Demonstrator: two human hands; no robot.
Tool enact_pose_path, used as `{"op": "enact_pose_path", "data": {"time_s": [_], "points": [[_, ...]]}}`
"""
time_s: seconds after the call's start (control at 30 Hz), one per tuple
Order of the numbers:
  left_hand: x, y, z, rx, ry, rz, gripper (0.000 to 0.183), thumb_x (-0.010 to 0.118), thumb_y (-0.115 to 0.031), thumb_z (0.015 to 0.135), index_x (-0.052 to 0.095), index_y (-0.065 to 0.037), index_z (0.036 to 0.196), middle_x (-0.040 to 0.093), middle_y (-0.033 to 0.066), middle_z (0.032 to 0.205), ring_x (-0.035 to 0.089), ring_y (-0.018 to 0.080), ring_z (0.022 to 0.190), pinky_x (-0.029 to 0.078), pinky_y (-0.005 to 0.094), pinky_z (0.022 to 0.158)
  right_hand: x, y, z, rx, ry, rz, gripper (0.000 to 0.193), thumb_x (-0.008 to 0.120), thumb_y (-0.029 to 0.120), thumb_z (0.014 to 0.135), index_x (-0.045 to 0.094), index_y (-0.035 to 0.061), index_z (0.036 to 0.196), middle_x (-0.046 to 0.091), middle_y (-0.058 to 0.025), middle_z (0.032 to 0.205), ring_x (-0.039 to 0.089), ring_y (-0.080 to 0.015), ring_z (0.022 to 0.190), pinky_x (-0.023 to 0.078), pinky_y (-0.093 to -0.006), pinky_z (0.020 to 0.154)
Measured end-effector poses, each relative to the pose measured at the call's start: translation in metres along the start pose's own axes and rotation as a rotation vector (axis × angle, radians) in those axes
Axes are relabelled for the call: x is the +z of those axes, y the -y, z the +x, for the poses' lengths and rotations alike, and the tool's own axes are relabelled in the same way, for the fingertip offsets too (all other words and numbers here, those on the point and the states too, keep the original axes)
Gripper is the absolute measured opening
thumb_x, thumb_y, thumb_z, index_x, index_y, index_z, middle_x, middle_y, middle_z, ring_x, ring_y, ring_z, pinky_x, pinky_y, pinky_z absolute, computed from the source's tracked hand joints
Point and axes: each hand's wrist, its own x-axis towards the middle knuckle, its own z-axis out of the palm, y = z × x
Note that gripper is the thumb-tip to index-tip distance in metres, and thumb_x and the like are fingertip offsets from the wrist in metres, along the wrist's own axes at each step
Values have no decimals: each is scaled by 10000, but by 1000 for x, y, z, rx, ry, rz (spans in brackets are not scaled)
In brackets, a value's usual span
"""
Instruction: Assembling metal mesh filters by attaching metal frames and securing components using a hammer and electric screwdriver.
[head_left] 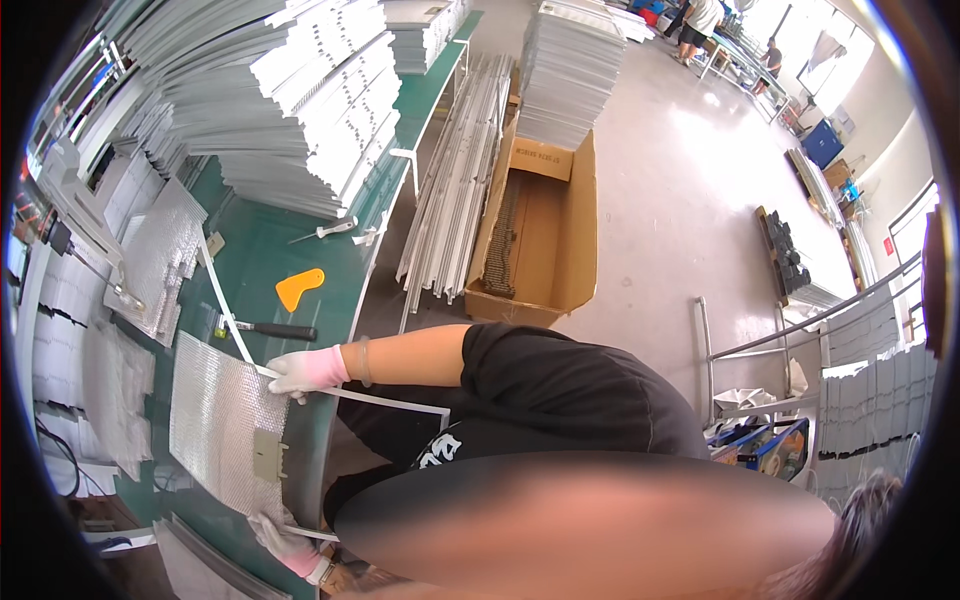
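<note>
My right hand (308,370), in a white and pink glove, is closed around a thin white frame (385,401) at the table's edge. My left hand (285,545), gloved alike, grips the frame's other end by the lower corner of a silvery textured sheet (215,410). That sheet lies on the green table, and a small beige block (267,456) rests on its edge. Another white strip (225,300) slants from the table to my right hand. Beyond that hand lie a black-handled hammer (280,330), a yellow scraper (300,289) and a screwdriver (325,231). My left fingertips are partly hidden.
Tall stacks of grey-white panels (290,110) crowd the table's far part. Beside it stand long metal profiles (455,190) and an open cardboard box (582,225) holding small parts. A metal rail (705,350) and more stacked panels (870,410) are at right. People (697,25) work far off.
</note>
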Motion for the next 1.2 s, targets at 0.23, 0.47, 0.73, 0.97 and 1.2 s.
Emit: {"op": "enact_pose_path", "data": {"time_s": [0.23,0.47,0.73,0.97,1.2], "points": [[-9,-8,20,-5,-87,-15,349,547,-223,990,550,90,1145,574,179,1034,542,245,974,430,324,915,5,15,-19,-149,-9,-115,216,539,211,960,480,13,1023,474,-16,733,502,-112,625,494,-302,611],[-25,-19,44,-11,-164,-18,340,565,-212,981,540,89,1136,560,164,1005,524,236,945,426,331,891,22,34,-56,-277,10,-195,271,546,224,948,476,0,1084,543,-55,846,579,-134,684,502,-298,623],[-47,-37,65,-19,-237,-25,331,585,-199,972,528,89,1126,545,147,971,503,226,911,421,340,863,47,47,-60,-589,9,-291,386,561,363,948,472,-9,1000,554,-92,768,567,-191,674,472,-326,628],[-68,-52,71,-38,-304,-25,327,602,-188,964,517,88,1118,531,131,941,485,218,882,416,348,838,69,113,-53,-906,-74,-349,281,621,242,855,476,2,851,489,-128,680,498,-253,600,405,-376,572],[-85,-72,84,-40,-371,-32,326,620,-176,956,507,88,1109,518,116,912,467,209,853,412,355,814,61,165,-22,-914,-183,-288,306,633,158,831,403,9,695,373,-81,618,366,-145,575,354,-334,536]]}}
